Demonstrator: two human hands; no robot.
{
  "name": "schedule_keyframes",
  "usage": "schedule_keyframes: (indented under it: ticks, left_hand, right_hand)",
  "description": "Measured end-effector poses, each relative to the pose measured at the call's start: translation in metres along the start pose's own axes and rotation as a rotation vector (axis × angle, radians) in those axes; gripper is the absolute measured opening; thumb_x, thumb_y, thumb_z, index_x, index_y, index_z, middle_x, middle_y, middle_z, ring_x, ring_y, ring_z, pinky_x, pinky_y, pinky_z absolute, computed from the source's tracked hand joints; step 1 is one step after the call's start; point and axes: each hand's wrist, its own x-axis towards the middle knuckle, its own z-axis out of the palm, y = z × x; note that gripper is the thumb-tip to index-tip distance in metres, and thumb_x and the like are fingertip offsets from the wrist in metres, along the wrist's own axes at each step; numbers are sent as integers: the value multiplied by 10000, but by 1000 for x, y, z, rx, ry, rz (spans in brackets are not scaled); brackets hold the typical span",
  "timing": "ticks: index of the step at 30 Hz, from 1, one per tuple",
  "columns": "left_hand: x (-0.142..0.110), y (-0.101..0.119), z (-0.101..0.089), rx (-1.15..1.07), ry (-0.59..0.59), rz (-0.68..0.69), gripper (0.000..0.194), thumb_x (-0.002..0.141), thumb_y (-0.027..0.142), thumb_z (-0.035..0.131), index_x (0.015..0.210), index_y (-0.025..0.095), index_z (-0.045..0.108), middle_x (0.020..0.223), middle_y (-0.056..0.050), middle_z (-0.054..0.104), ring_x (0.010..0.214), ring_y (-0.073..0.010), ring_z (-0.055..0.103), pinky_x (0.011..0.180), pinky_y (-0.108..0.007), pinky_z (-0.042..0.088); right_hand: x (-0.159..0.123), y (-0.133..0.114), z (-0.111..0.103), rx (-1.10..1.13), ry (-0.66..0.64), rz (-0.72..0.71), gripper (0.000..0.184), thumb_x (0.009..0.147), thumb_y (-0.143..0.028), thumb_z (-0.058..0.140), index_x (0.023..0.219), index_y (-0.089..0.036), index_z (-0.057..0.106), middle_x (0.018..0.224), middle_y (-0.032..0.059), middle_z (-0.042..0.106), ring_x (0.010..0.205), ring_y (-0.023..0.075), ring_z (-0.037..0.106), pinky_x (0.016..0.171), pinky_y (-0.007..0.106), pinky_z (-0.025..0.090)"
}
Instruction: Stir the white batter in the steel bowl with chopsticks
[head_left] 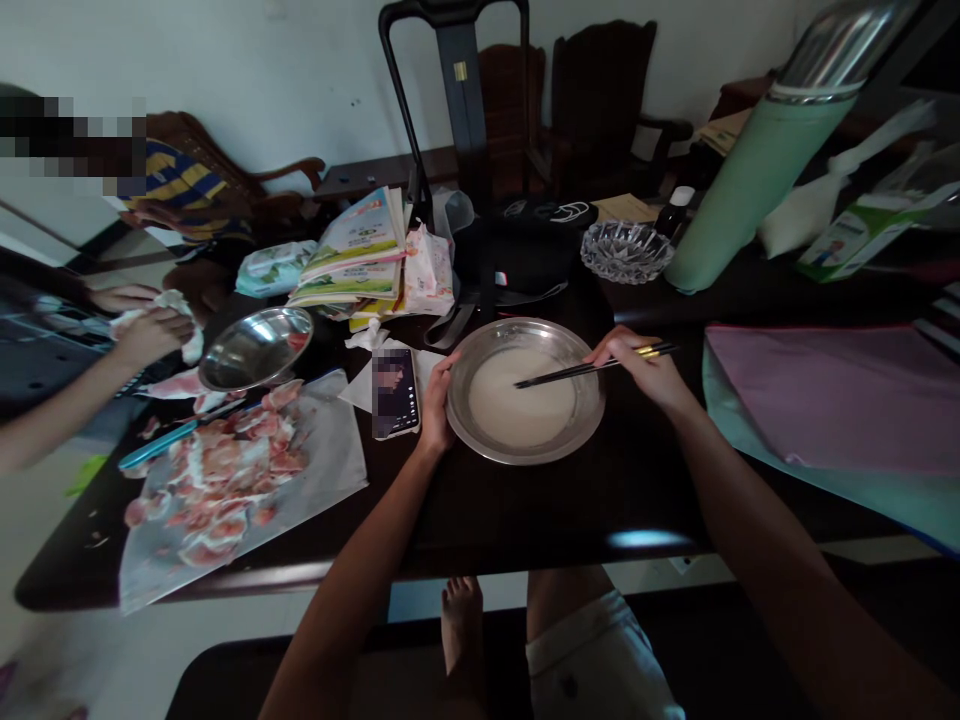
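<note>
A wide metal bowl stands on the dark table in front of me, holding a milky, off-white liquid. My left hand grips its left rim, fingers against the outside and top edge. Dark chopsticks with gold bands are held in my right hand, over the bowl's right rim. Their tips reach the liquid near the bowl's middle. Close to my left hand, a phone with a lit screen lies on white paper.
Pinkish-white peel pieces and a blue-handled knife lie on a plastic sheet. Behind them is another metal bowl, beside a co-worker's hand. Books, a glass dish and a green thermos stand farther back.
</note>
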Motion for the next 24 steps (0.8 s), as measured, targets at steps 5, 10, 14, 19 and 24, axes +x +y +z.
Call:
schedule_keyframes:
  ticks: [5, 10, 14, 19, 24]
  left_hand:
    - [0, -1, 0, -4, 7, -2, 550, 788, 647, 733, 1161, 243, 713, 1264, -67, 712, 1143, -268, 669, 994, -393, 529]
    - [0, -1, 0, 5, 1, 8, 538, 809, 633, 722, 1177, 240, 704, 1302, -69, 698, 1198, -271, 649, 1038, -396, 508]
    - [0, -1, 0, 5, -21, 1, 531, 828, 634, 702, 1191, 245, 690, 1287, -68, 700, 1183, -274, 656, 1034, -406, 507]
    - [1, -2, -1, 5, -13, -1, 535, 815, 633, 711, 1184, 248, 692, 1276, -66, 700, 1171, -275, 661, 1025, -416, 515]
    - [1, -2, 0, 11, -1, 5, 543, 806, 647, 715, 1172, 246, 697, 1247, -67, 707, 1144, -269, 668, 1002, -400, 527]
  right_hand:
    - [-2, 1, -2, 78, -20, 1, 527, 907, -679, 596, 602, -269, 728, 676, 53, 727, 722, 244, 684, 769, 419, 536]
    - [0, -1, 6, -25, -134, -15, 453, 886, -672, 634, 701, -285, 779, 799, 51, 782, 832, 248, 699, 808, 415, 549]
    - [0, 3, -2, 2, 60, 3, 479, 889, -672, 631, 646, -276, 747, 711, 43, 747, 787, 251, 705, 835, 432, 541]
    - [-3, 3, -2, 95, 12, 2, 523, 909, -668, 604, 583, -273, 712, 644, 48, 708, 709, 242, 677, 760, 420, 532]
    - [-1, -1, 8, -30, -109, -13, 461, 879, -693, 628, 699, -295, 776, 795, 47, 780, 836, 258, 694, 812, 431, 539]
